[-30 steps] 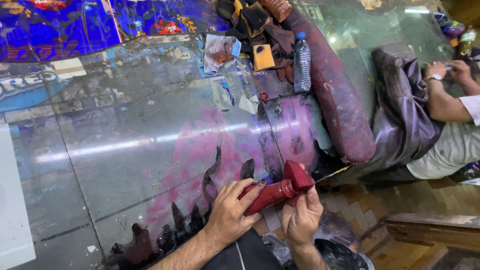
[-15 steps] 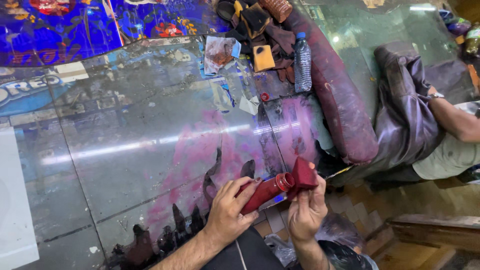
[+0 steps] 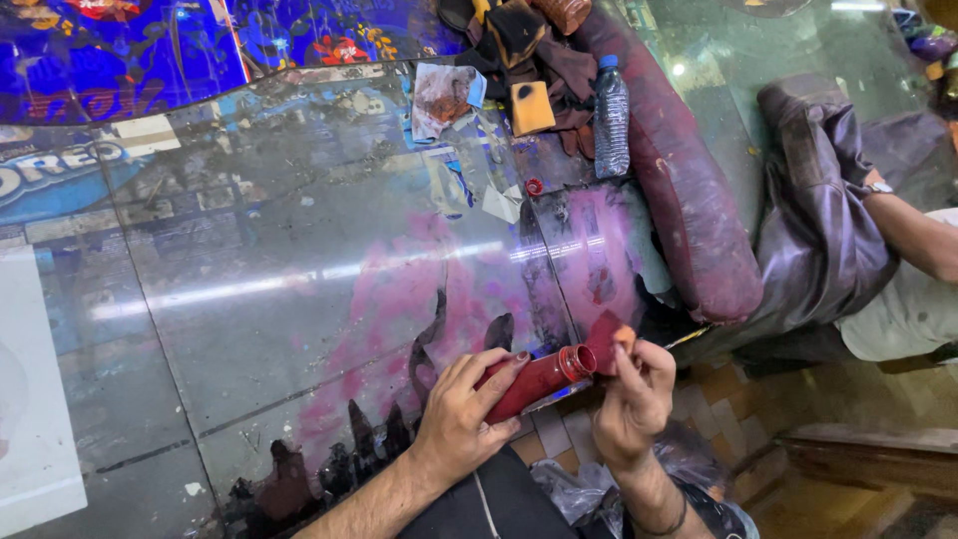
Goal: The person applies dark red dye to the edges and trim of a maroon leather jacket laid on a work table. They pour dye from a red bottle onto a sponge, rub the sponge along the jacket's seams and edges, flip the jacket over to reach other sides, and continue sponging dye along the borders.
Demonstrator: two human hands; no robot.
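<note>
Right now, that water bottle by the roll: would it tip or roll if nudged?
The bottle stands upright, tall and narrow, so it probably tips easily. Round-bodied, it would likely roll once down. It looks like thin clear plastic, so probably light.

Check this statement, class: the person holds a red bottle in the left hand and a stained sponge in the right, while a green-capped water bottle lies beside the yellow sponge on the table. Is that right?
Not quite. The head view shows the water bottle has a blue cap, not green. The rest stands: the left hand holds the red bottle, the right hand holds the stained sponge, and the water bottle lies beside the yellow sponge.
</note>
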